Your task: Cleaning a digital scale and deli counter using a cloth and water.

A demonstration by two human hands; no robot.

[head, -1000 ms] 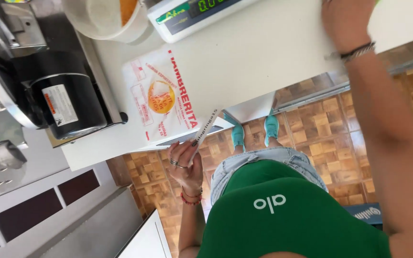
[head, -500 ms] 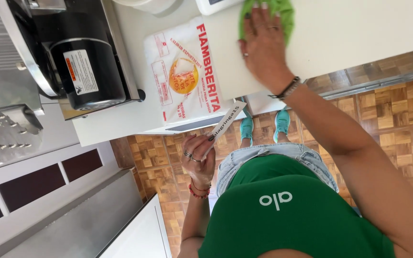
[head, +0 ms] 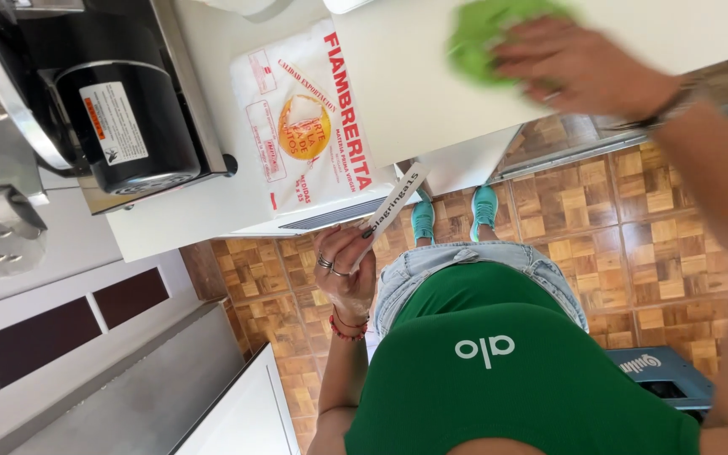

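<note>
Up on the white tabletop (head: 431,101), the right hand (head: 587,72) lies flat with its fingers spread over a crumpled bright green cloth (head: 490,38), pressing it against the surface near the tabletop's far edge; the hand and cloth are blurred. A dark bracelet circles that wrist. The left hand (head: 345,270) hangs just below the tabletop's near edge, over the brown wooden parquet floor (head: 617,211), with fingers closed around one end of a narrow white strip with dark lettering (head: 393,202); the strip's other end slants up to the tabletop's edge. Rings show on this hand's fingers and red beaded bands on its wrist. Flat on the tabletop, beside the cloth and well apart from it, lies a white printed plastic bag with red lettering and an orange round emblem (head: 305,126). Beyond the bag, at the tabletop's end, stands a black and steel slicing machine (head: 120,118) with a cylindrical black motor.
</note>
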